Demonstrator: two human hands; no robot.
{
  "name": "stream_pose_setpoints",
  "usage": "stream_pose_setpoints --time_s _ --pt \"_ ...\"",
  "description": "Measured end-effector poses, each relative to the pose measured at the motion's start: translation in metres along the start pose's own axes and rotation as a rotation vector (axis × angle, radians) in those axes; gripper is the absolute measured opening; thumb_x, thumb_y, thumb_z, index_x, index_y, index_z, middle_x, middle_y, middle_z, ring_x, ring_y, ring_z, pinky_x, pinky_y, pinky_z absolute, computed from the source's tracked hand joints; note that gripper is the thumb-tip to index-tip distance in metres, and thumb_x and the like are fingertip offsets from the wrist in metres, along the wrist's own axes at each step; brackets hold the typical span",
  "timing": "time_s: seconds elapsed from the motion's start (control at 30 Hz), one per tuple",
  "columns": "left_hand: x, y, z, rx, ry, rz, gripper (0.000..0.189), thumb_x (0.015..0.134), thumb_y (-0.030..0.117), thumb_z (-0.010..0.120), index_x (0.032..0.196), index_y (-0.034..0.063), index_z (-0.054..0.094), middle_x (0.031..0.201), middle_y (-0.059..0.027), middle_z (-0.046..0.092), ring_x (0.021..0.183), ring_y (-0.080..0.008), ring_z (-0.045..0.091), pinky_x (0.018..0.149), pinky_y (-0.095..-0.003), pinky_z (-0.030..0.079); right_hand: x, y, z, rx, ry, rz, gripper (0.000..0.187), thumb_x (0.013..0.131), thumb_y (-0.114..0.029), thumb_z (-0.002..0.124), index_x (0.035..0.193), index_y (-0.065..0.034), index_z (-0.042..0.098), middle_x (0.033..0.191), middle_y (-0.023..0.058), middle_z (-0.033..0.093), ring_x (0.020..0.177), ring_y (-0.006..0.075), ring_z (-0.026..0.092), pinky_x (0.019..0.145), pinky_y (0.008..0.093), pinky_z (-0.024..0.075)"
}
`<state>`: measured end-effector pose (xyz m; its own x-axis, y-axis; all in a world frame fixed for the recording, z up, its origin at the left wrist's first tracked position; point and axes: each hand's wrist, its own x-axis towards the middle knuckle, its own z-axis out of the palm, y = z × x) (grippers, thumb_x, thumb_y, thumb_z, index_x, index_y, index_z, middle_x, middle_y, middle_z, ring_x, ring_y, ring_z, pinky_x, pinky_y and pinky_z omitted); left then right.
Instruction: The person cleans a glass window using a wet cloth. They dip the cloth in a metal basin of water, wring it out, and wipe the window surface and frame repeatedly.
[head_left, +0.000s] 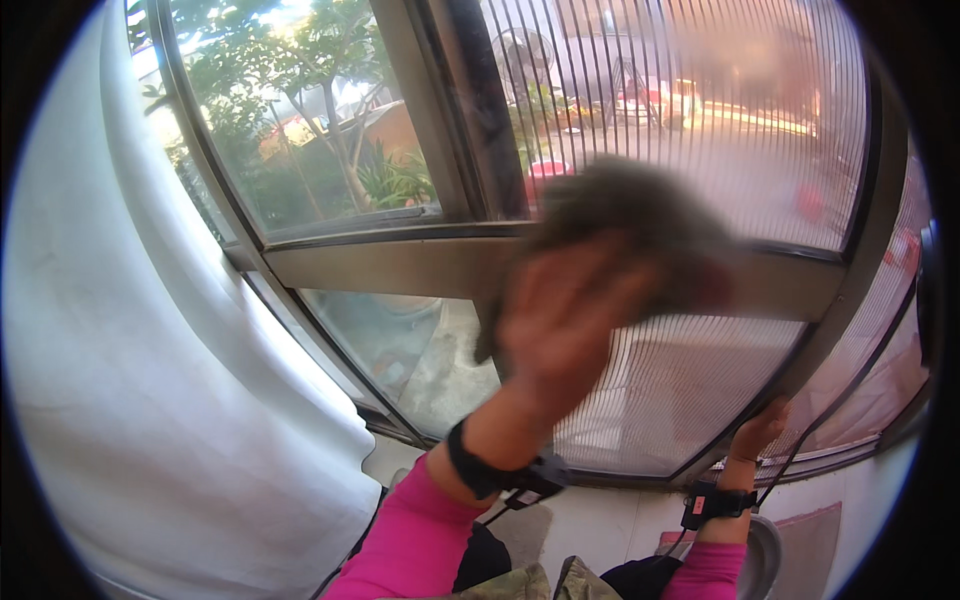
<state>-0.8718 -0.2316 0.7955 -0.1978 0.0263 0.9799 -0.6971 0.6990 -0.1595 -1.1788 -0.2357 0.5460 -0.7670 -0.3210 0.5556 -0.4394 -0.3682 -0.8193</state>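
Note:
My left hand (559, 322), blurred by motion, is closed on a dark grey-green cloth (637, 199). The cloth is spread over the metal crossbar and the bottom of the ribbed upper glass pane (690, 97) of a sliding door. Lower right, my right hand (761, 429) grips the edge of the door's metal frame (806, 360), its fingers partly hidden. Below the crossbar (390, 266) sits a smaller ribbed pane (675, 390). Both wrists wear black straps with small devices.
A white curtain (187, 337) hangs along the left. A black cable (847, 390) runs down the right side near my right wrist. On the floor, a grey basin (763, 555) stands beside a mat (810, 540). Through the clear glass a tree (330, 97) shows outside.

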Motion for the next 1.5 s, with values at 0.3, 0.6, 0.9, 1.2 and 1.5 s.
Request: stream_pose_setpoints --time_s 0.3,0.6,0.9,1.2,1.5 --pt "0.0 -0.01 -0.008 -0.053 -0.173 0.254 0.034 0.068 0.011 0.063 0.102 0.0121 0.066 0.113 -0.0094 0.059 0.103 -0.027 0.055 0.09 -0.0378 0.045 0.002 -0.008 -0.003 -0.11 -0.061 -0.128 0.046 0.097 -0.039 0.037 0.082 0.0041 0.047 0.074 0.0102 0.045 0.066 0.0223 0.039 0.063 0.0349 0.0367" --pt "0.005 -0.143 -0.126 0.252 0.359 -0.795 0.037 0.086 0.002 0.052 0.123 0.0007 0.049 0.123 -0.0136 0.052 0.113 -0.0283 0.05 0.096 -0.0329 0.038 -0.001 0.017 -0.001 -0.09 0.028 0.012 0.054 0.097 -0.043 0.033 0.104 0.0074 0.053 0.092 0.0147 0.058 0.083 0.0262 0.052 0.08 0.0347 0.0396" --pt "0.009 -0.044 -0.029 -0.049 -0.163 0.164 0.029 0.072 0.004 0.059 0.098 0.0104 0.069 0.107 -0.0101 0.062 0.101 -0.0269 0.059 0.09 -0.0375 0.045 0.008 0.049 -0.013 -0.551 0.078 -0.67 0.031 0.099 -0.019 0.032 0.092 0.0053 0.05 0.085 0.023 0.053 0.08 0.0387 0.048 0.071 0.0441 0.0384" --pt "-0.02 -0.107 -0.103 0.434 0.046 -0.131 0.038 0.077 -0.004 0.049 0.113 0.0044 0.058 0.124 -0.0151 0.053 0.116 -0.0324 0.049 0.1 -0.0379 0.037 -0.005 -0.019 0.001 -0.096 -0.01 -0.172 0.049 0.097 -0.04 0.036 0.07 0.0003 0.042 0.064 0.0068 0.034 0.06 0.0182 0.032 0.058 0.0336 0.034" --pt "-0.094 -0.037 -0.093 -0.123 -0.177 -0.353 0.031 0.08 -0.009 0.053 0.109 0.0009 0.056 0.118 -0.0191 0.056 0.111 -0.0317 0.053 0.098 -0.0398 0.039 -0.004 -0.041 0.003 0.069 -0.024 -0.062 0.036 0.095 -0.032 0.043 0.091 0.0024 0.053 0.066 0.0079 0.049 0.061 0.017 0.047 0.057 0.0314 0.0397"
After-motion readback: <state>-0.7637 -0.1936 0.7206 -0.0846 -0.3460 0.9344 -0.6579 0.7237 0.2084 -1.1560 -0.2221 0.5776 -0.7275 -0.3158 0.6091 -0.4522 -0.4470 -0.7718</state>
